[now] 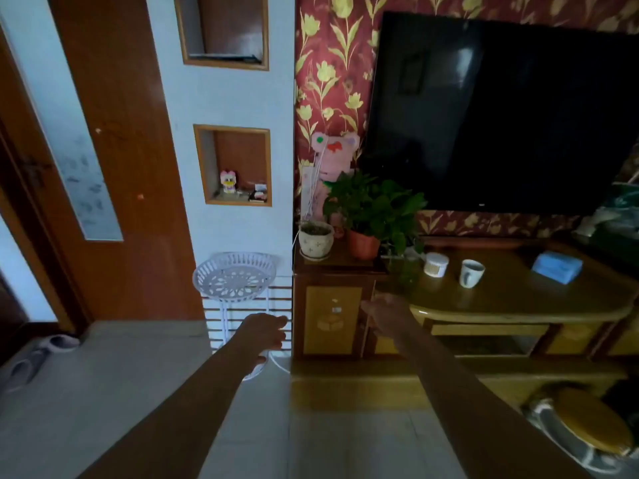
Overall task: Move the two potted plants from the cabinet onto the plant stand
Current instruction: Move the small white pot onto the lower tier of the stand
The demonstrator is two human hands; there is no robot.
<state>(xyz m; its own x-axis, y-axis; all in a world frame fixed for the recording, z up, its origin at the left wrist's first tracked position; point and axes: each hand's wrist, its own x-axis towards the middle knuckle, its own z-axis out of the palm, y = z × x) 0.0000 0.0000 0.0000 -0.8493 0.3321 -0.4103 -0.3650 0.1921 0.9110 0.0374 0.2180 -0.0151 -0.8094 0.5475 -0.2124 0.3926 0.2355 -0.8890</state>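
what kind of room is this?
Most likely a home living room: a large wall-mounted TV above a long wooden cabinet holding two potted plants, patterned floral wallpaper, and slippers by the door.

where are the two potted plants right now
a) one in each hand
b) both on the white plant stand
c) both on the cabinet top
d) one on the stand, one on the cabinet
c: the cream pot and the orange pot both stand on the cabinet, while the plant stand holds nothing and both hands are empty.
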